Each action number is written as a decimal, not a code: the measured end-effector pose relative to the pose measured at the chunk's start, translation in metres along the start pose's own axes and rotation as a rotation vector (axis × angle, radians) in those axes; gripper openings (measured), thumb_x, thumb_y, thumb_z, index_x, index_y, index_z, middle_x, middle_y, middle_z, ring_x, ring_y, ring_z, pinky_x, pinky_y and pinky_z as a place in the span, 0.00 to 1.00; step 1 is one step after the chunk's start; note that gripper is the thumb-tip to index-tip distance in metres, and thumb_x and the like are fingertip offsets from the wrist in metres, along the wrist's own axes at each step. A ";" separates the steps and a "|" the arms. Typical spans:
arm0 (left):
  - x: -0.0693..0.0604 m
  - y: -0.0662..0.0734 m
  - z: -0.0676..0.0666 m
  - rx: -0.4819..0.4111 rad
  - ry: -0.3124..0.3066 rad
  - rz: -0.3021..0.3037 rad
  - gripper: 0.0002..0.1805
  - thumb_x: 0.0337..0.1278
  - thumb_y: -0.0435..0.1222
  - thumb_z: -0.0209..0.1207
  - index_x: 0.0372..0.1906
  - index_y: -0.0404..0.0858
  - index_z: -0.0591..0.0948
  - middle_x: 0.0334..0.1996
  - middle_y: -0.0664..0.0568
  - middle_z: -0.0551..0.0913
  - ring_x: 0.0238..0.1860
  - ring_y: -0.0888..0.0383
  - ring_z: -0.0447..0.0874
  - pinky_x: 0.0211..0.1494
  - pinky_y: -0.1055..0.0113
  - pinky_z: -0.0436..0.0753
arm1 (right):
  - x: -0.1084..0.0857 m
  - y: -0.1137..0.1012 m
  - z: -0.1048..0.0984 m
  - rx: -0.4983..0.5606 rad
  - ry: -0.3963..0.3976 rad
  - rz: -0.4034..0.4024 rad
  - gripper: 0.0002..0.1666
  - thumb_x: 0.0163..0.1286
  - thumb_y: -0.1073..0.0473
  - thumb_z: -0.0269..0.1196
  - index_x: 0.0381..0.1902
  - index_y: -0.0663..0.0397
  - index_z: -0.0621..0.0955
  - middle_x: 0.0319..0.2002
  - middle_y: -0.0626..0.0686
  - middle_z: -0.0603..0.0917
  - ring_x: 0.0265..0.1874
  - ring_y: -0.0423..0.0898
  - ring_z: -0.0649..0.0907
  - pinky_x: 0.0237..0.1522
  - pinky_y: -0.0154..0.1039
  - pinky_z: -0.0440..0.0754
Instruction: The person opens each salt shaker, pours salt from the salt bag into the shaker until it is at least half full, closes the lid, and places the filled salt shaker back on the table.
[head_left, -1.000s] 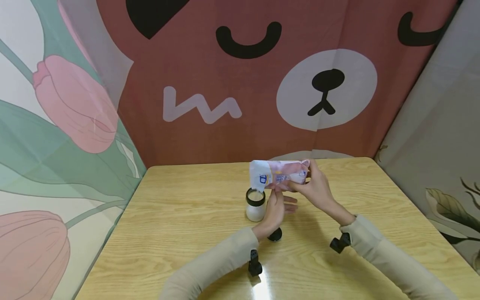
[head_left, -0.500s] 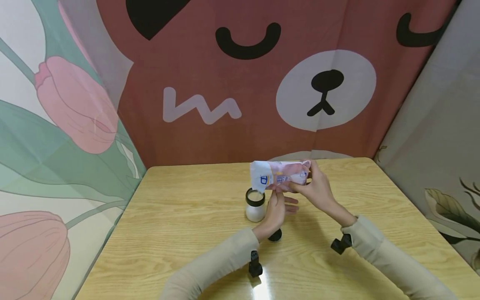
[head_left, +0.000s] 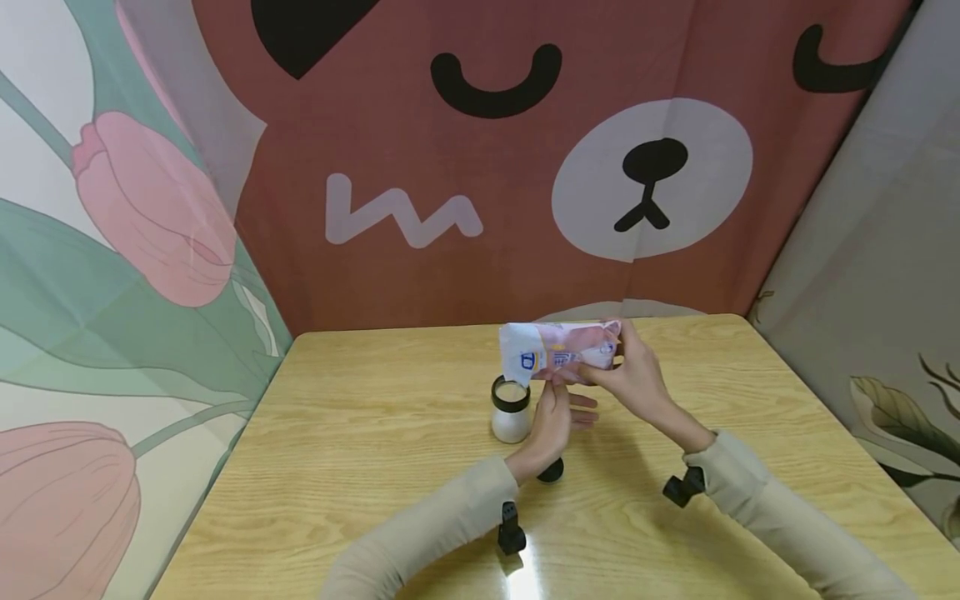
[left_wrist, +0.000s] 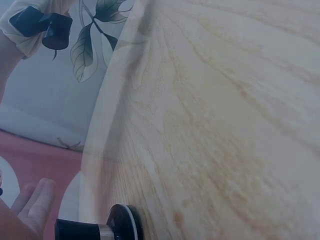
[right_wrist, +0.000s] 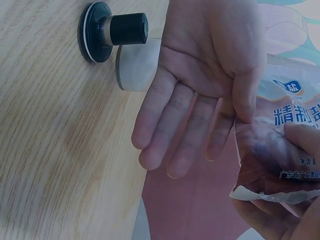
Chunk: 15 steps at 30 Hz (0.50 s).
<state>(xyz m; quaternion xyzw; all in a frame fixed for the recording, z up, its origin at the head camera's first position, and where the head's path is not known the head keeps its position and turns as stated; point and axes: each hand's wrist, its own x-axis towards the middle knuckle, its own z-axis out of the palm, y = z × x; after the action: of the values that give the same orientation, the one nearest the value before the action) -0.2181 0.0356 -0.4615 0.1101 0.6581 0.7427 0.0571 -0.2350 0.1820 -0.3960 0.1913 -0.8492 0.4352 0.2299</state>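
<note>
- The bag (head_left: 558, 348), pink and white, is up in the air above the table, lying on its side, its white end over the jar's mouth; from here I can't tell whether its low corner touches the rim.
- The right hand (head_left: 637, 379) grips the pink end, thumb on the near face and fingers round behind, so the hold is closed on the bag.
- The left hand (head_left: 551, 425) sits just under the bag, thumb against its lower edge; the fingers reach out straight and a little spread, curled round nothing, the palm showing in the right wrist view.
- The jar (head_left: 512, 421) stands upright on the table beside the left hand, white-bodied with a black collar, its top uncovered and something pale inside.
- The lid (head_left: 551, 472) rests on the table nearer the person, black, disc down and knob up, partly behind the left wrist in the head view.
- Both sleeves (head_left: 450, 508) are beige, each with a small black camera (head_left: 512, 533) strapped near the cuff.
- The table (head_left: 337, 417) is pale wood grain, light glaring off its near edge.
- Behind it hangs a bear cloth (head_left: 405, 283), reddish brown.
</note>
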 end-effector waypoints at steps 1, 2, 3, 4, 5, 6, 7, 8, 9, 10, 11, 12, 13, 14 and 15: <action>0.000 0.000 0.000 -0.001 0.000 0.002 0.31 0.78 0.54 0.24 0.63 0.36 0.65 0.41 0.38 0.85 0.41 0.39 0.87 0.44 0.53 0.87 | 0.000 0.000 0.000 0.000 -0.001 -0.002 0.38 0.51 0.59 0.80 0.54 0.58 0.70 0.40 0.55 0.81 0.33 0.50 0.83 0.26 0.35 0.83; 0.000 0.000 0.000 -0.002 0.003 0.000 0.31 0.79 0.54 0.24 0.63 0.37 0.65 0.41 0.39 0.85 0.41 0.39 0.87 0.44 0.53 0.87 | 0.000 0.000 0.000 -0.002 -0.001 -0.006 0.38 0.51 0.59 0.80 0.54 0.58 0.70 0.40 0.55 0.81 0.33 0.50 0.83 0.26 0.35 0.83; 0.000 0.000 0.000 -0.004 0.007 -0.002 0.30 0.79 0.54 0.24 0.63 0.37 0.65 0.41 0.39 0.85 0.41 0.40 0.87 0.44 0.53 0.87 | 0.000 0.000 -0.001 -0.003 -0.003 -0.009 0.38 0.51 0.59 0.80 0.53 0.58 0.70 0.40 0.54 0.81 0.33 0.50 0.83 0.26 0.35 0.83; 0.000 0.000 0.001 -0.003 0.008 -0.002 0.30 0.79 0.54 0.24 0.63 0.37 0.65 0.40 0.39 0.85 0.40 0.40 0.87 0.44 0.53 0.87 | 0.000 0.000 -0.001 -0.005 -0.005 -0.014 0.37 0.51 0.60 0.80 0.53 0.58 0.70 0.40 0.54 0.81 0.33 0.49 0.83 0.26 0.35 0.82; 0.000 0.000 0.001 -0.003 0.010 -0.003 0.30 0.79 0.54 0.24 0.62 0.37 0.66 0.40 0.39 0.85 0.40 0.40 0.87 0.44 0.54 0.87 | 0.000 0.000 -0.001 -0.007 -0.008 -0.018 0.37 0.51 0.60 0.79 0.53 0.58 0.70 0.40 0.54 0.81 0.33 0.49 0.83 0.26 0.35 0.82; 0.000 0.000 0.001 0.000 0.009 -0.003 0.30 0.79 0.54 0.24 0.63 0.37 0.66 0.40 0.39 0.85 0.40 0.40 0.87 0.44 0.54 0.87 | 0.000 0.000 -0.001 -0.009 -0.010 -0.022 0.37 0.51 0.61 0.79 0.53 0.59 0.70 0.40 0.54 0.81 0.33 0.49 0.82 0.26 0.34 0.82; 0.000 0.000 0.001 -0.001 0.009 -0.003 0.30 0.79 0.54 0.24 0.63 0.36 0.65 0.40 0.38 0.85 0.40 0.40 0.87 0.43 0.54 0.87 | 0.000 0.000 -0.001 -0.009 -0.012 -0.024 0.37 0.51 0.61 0.79 0.53 0.59 0.70 0.40 0.54 0.81 0.33 0.48 0.82 0.26 0.34 0.82; 0.000 0.000 0.001 -0.001 0.010 -0.005 0.30 0.79 0.54 0.24 0.63 0.36 0.66 0.40 0.38 0.85 0.40 0.40 0.87 0.43 0.54 0.88 | 0.000 0.000 -0.001 -0.010 -0.013 -0.026 0.36 0.51 0.62 0.79 0.53 0.59 0.70 0.41 0.54 0.81 0.32 0.48 0.82 0.26 0.34 0.81; 0.000 0.000 0.001 -0.001 0.008 -0.002 0.30 0.79 0.54 0.24 0.63 0.36 0.66 0.40 0.38 0.85 0.40 0.40 0.87 0.43 0.55 0.88 | 0.000 0.000 -0.001 -0.007 -0.014 -0.025 0.36 0.51 0.62 0.79 0.53 0.59 0.70 0.41 0.54 0.80 0.32 0.48 0.82 0.26 0.34 0.81; 0.000 0.000 0.001 0.001 0.005 0.001 0.31 0.79 0.54 0.24 0.63 0.36 0.65 0.41 0.37 0.85 0.40 0.40 0.87 0.43 0.55 0.88 | -0.001 0.000 -0.001 -0.005 -0.015 -0.027 0.36 0.51 0.63 0.79 0.53 0.59 0.70 0.41 0.55 0.80 0.32 0.48 0.81 0.26 0.34 0.81; -0.001 0.000 0.001 0.001 0.004 0.003 0.31 0.79 0.54 0.24 0.63 0.36 0.65 0.41 0.37 0.85 0.40 0.40 0.87 0.43 0.55 0.88 | -0.001 0.000 -0.001 -0.001 -0.016 -0.025 0.36 0.51 0.63 0.79 0.53 0.59 0.70 0.41 0.55 0.80 0.32 0.48 0.81 0.25 0.34 0.81; -0.001 -0.001 0.001 0.002 0.002 0.007 0.31 0.79 0.54 0.24 0.63 0.36 0.65 0.41 0.37 0.85 0.40 0.40 0.87 0.43 0.55 0.88 | -0.001 0.000 -0.001 0.003 -0.017 -0.025 0.36 0.51 0.63 0.78 0.53 0.59 0.70 0.42 0.55 0.80 0.32 0.48 0.81 0.25 0.34 0.81; -0.001 -0.001 0.001 0.001 0.004 0.007 0.31 0.79 0.54 0.24 0.63 0.36 0.65 0.41 0.37 0.85 0.39 0.40 0.88 0.43 0.55 0.88 | -0.001 0.000 0.000 0.005 -0.018 -0.027 0.36 0.51 0.63 0.78 0.53 0.59 0.70 0.42 0.55 0.80 0.32 0.48 0.81 0.25 0.34 0.81; -0.001 -0.001 0.001 0.002 0.004 0.006 0.31 0.79 0.54 0.24 0.63 0.37 0.65 0.40 0.37 0.85 0.39 0.40 0.88 0.43 0.56 0.88 | -0.001 0.000 0.000 0.006 -0.018 -0.030 0.36 0.51 0.63 0.78 0.53 0.59 0.70 0.42 0.55 0.80 0.32 0.48 0.82 0.25 0.34 0.82; -0.001 -0.001 0.001 0.002 0.005 0.005 0.31 0.79 0.54 0.24 0.63 0.37 0.65 0.40 0.38 0.85 0.39 0.40 0.88 0.42 0.56 0.88 | -0.001 0.000 0.000 0.007 -0.018 -0.033 0.36 0.51 0.63 0.78 0.53 0.59 0.70 0.42 0.55 0.80 0.32 0.49 0.82 0.25 0.34 0.82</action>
<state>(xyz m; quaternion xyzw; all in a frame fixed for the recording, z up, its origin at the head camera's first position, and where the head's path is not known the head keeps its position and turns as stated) -0.2170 0.0362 -0.4623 0.1099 0.6588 0.7424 0.0532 -0.2344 0.1827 -0.3966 0.2100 -0.8464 0.4324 0.2290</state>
